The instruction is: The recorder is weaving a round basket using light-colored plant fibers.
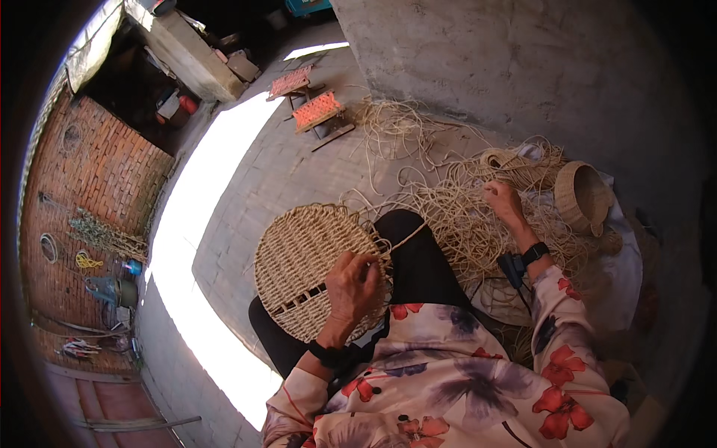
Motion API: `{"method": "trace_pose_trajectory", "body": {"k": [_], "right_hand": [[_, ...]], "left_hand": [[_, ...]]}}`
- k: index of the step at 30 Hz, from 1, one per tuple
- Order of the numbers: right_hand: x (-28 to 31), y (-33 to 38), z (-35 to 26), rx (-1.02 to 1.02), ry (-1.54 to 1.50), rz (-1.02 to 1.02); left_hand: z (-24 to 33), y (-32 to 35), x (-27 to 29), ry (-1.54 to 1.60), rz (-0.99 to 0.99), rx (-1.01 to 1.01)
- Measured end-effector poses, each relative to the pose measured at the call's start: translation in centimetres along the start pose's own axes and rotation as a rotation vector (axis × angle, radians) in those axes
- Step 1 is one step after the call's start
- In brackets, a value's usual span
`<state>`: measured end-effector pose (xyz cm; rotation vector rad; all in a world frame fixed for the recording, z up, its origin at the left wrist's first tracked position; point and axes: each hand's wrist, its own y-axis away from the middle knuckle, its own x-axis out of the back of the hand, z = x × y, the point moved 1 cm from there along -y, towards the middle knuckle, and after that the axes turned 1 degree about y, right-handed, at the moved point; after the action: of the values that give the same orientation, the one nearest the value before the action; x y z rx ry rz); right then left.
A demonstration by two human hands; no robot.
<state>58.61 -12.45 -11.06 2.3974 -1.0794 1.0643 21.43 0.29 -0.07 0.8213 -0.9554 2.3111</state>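
Observation:
A round woven cord panel (314, 254) lies tilted across my lap, with a dark slit between its rows in the lower part. My left hand (351, 287) is closed at the panel's right edge, its fingertips partly hidden. From that edge a loose cord (409, 237) runs over my right knee toward a big tangled heap of straw-coloured cord (470, 216). Over this heap my right hand (506, 201) is raised with its fingers curled together. Whether a strand is pinched in them is too small to tell.
Two low stools (317, 112) with red woven seats stand ahead. Right of the heap, a woven basket (581, 198) lies tipped on white cloth (627, 261). A concrete wall (523, 67) rises at the far right, a brick wall (97, 164) at left. Sunlight strips the paved floor (231, 246).

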Motion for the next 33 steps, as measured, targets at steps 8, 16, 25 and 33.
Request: {"method": "trace_pose_trajectory", "body": {"k": [8,16,25,33], "right_hand": [[-3.3,9.7,-17.9,0.899,-0.097,-0.121],[-4.4,10.5,-17.6,0.800,-0.265,-0.233],[-1.3,11.0,-20.1,0.591,-0.463,-0.551],[-3.1,8.7,-24.5,0.622,-0.475,-0.747]], "left_hand": [[-0.4,0.1,0.3,-0.040,-0.011,-0.050],[-0.2,0.1,0.3,-0.001,-0.025,-0.019],[-0.5,0.5,0.7,0.084,-0.046,-0.019],[-0.1,-0.4,0.5,0.057,0.045,0.058]]}}
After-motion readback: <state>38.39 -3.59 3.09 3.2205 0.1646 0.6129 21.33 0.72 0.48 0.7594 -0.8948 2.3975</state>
